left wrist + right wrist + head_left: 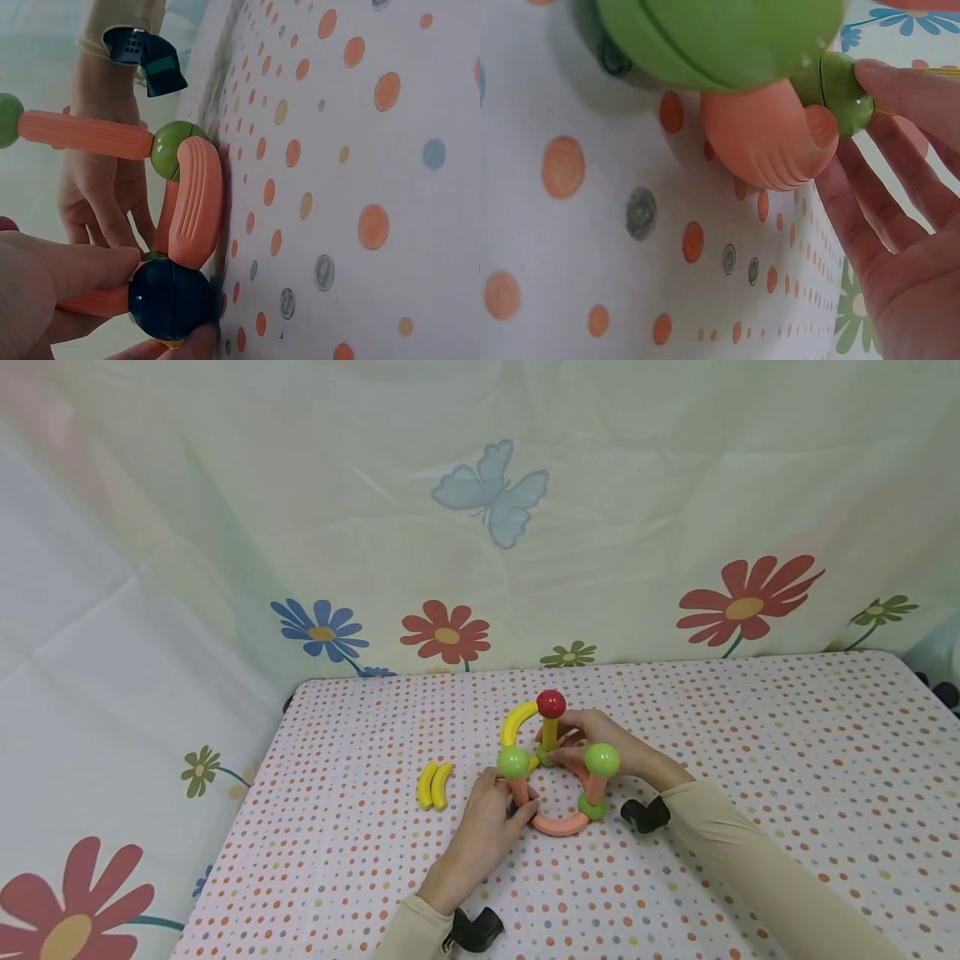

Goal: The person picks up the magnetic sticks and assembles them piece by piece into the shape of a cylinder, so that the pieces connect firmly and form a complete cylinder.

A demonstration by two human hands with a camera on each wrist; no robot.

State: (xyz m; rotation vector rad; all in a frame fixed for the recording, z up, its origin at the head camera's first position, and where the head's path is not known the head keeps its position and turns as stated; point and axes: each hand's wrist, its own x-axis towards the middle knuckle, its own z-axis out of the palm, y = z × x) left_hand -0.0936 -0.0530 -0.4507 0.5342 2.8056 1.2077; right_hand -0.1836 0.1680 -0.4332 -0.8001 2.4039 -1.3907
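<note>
A ring-shaped frame of magnetic building sticks and balls stands on the table. My left hand [483,817] is at its left front corner, where thumb and fingers pinch a dark blue ball [171,298] at the foot of an upright orange stick [519,791]. That stick carries a green ball [513,762]. At the back, my right hand [603,739] pinches a lower green ball [849,94] under a yellow stick [550,735] topped by a red ball [551,703]. A curved yellow stick [516,723] arches between the red and green tops. Curved orange sticks [561,826] join the base.
Two loose curved yellow sticks [433,787] lie side by side left of the frame. At the right front corner an orange upright [596,790] bears another green ball [602,760]. A dotted cloth [675,893] covers the table; a flowered curtain [622,510] hangs behind.
</note>
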